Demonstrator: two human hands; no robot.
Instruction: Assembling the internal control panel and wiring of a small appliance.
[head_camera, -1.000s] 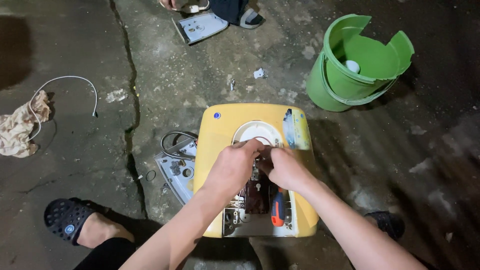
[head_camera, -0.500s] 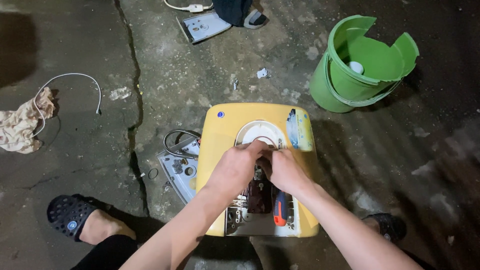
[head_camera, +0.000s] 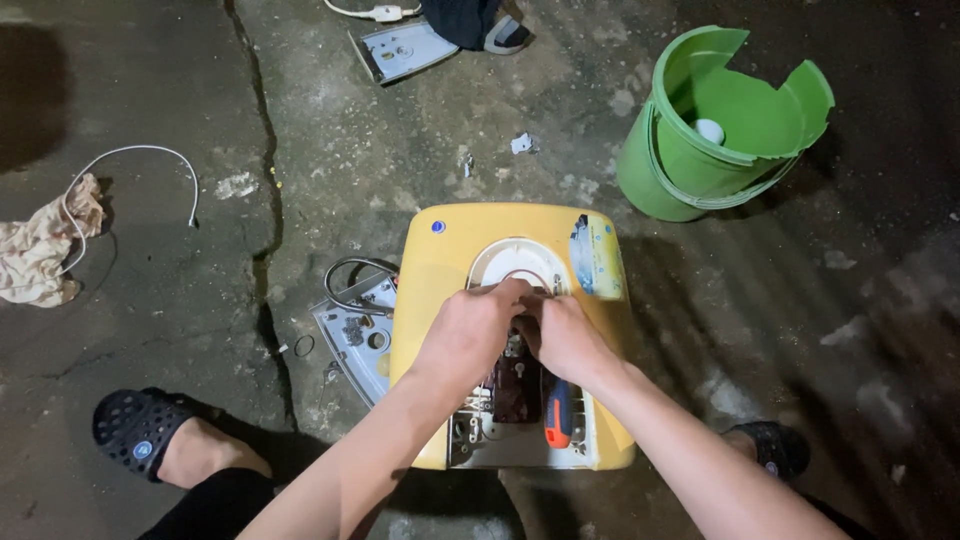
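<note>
- Yellow appliance housing (head_camera: 455, 260): lies flat on the cracked concrete floor (head_camera: 150, 240), between the person's two sandalled feet, its lower end open so that the inner parts show.
- Left hand (head_camera: 468, 335) and right hand (head_camera: 566, 340): both curled and pressed close together over the white round fitting (head_camera: 515, 258) at the middle of the housing; the fingertips are hidden, so what they pinch cannot be told.
- Change over the last second: almost none. The hands have stayed at the same spot on the housing, with only a slight closing together; the housing has not shifted. The judgement is of fine, sustained work at one point, not of a new step.
- Orange-handled screwdriver (head_camera: 559, 412): rests inside the open end, just beside the dark brown inner part (head_camera: 517, 385), untouched.
- Grey cover plate (head_camera: 358, 335): lies on the floor, touching the housing's left side.
- Green bucket (head_camera: 700, 150): broken at the rim, well apart, upper right.
- Crumpled cloth (head_camera: 35, 250): far left.
</note>
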